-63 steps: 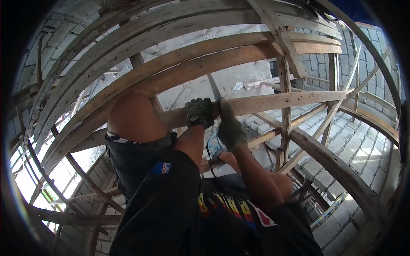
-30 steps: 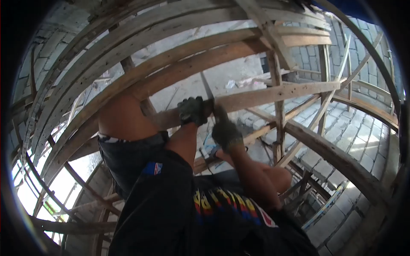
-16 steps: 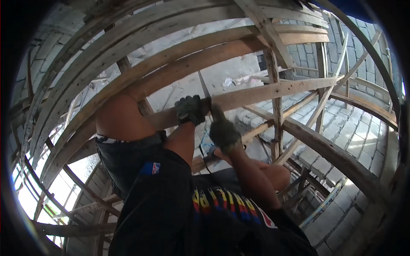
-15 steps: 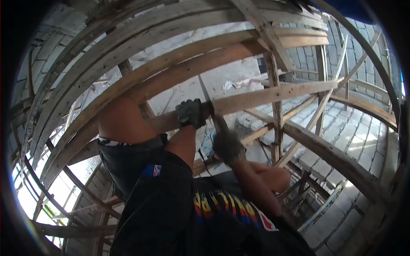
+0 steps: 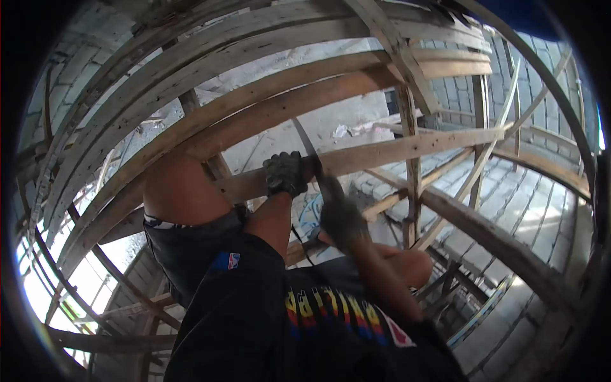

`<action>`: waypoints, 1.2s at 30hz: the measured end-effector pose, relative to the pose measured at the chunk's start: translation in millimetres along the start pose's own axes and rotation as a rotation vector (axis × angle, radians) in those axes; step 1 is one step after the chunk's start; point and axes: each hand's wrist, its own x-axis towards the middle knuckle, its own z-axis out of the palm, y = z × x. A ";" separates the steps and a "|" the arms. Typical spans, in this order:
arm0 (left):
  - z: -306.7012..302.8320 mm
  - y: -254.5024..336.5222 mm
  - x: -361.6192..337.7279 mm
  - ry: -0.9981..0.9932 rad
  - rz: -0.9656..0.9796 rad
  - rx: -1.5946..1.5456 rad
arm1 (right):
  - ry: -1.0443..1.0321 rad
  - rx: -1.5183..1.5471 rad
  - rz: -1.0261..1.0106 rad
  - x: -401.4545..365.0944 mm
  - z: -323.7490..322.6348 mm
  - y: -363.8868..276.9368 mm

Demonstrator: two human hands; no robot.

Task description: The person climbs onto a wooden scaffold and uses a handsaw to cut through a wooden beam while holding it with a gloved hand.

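A long wooden board (image 5: 394, 151) crosses the middle of the view. My left hand (image 5: 286, 174), in a dark grey glove, is wrapped round the board left of the cut line. In my right hand (image 5: 342, 218), also gloved and blurred by motion, is a handsaw (image 5: 307, 139). Its narrow blade lies across the board just right of my left hand, the tip sticking out past the far edge. The saw's handle is mostly hidden by the glove.
Several long planks (image 5: 254, 95) curve across the upper left. An upright post (image 5: 413, 184) and a sloping beam (image 5: 503, 235) stand to the right. Grey block walls (image 5: 534, 210) lie beyond. My bent knee (image 5: 181, 188) is beneath the planks.
The saw and my right hand have shifted slightly, with the blade's tip a little lower and further left. My left hand keeps its hold on the board.
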 end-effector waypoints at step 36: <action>15.9 -1.9 -6.4 -0.006 -0.020 0.065 | 0.008 0.093 0.057 25.9 0.2 0.0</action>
